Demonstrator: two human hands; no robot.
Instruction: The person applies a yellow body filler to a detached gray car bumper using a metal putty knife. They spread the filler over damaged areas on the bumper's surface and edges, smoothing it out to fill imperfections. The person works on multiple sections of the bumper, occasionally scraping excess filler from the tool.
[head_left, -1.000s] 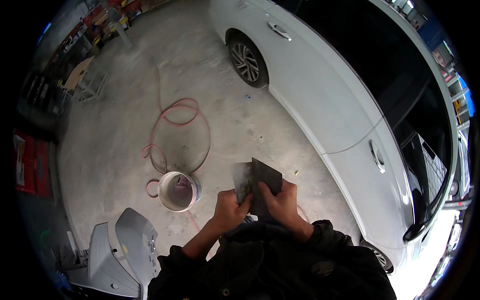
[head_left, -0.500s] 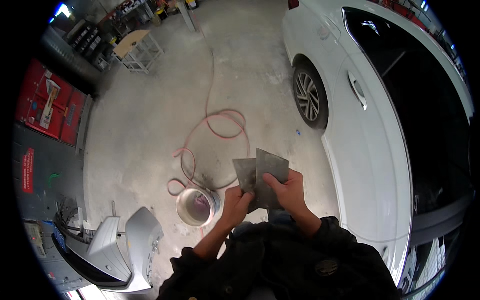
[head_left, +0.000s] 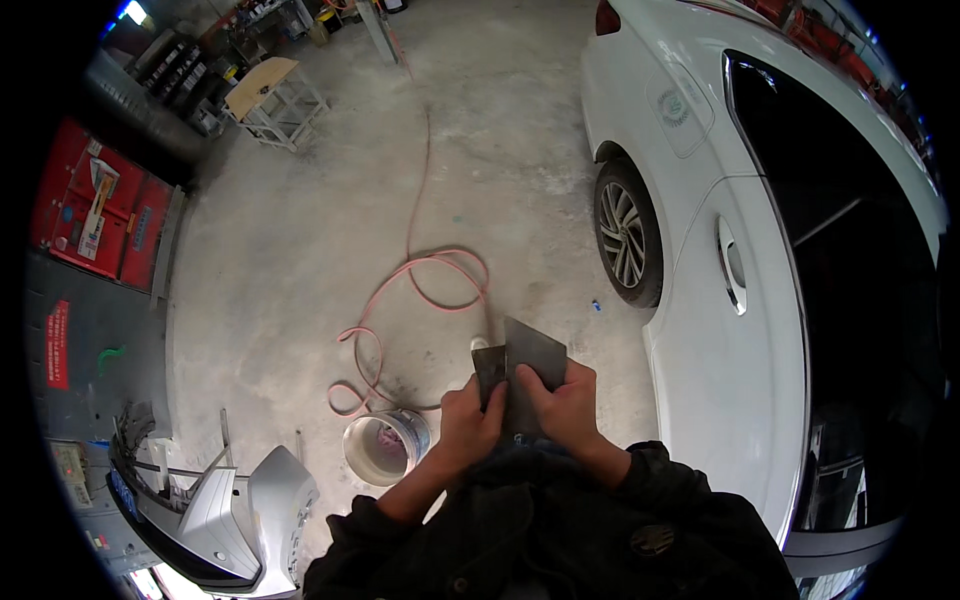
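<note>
In front of my body, both hands are closed on thin, flat metal scrapers. My left hand [head_left: 468,420] grips a dark grey scraper [head_left: 488,366], its thumb lying along the face. My right hand [head_left: 572,405] pinches a wider grey scraper [head_left: 537,350] with the thumb on top. The right scraper overlaps the inner edge of the left one; whether the faces touch, I cannot tell. Fingers behind both plates are hidden. Below and left of my hands, a whitish bucket [head_left: 352,452] stands on the floor with a pinkish crumpled thing [head_left: 390,438] inside.
A white car [head_left: 690,370] runs along my right side. Coils of pink hose [head_left: 375,298] lie on the floor ahead. At lower left sits a silver bumper-like body part [head_left: 222,515]. A red cabinet [head_left: 120,225] and a small wooden-topped table [head_left: 262,85] stand at left.
The left scraper has slid further behind the right one, so less of it shows. My view has shifted along the car; its wheel and door handle now appear lower.
</note>
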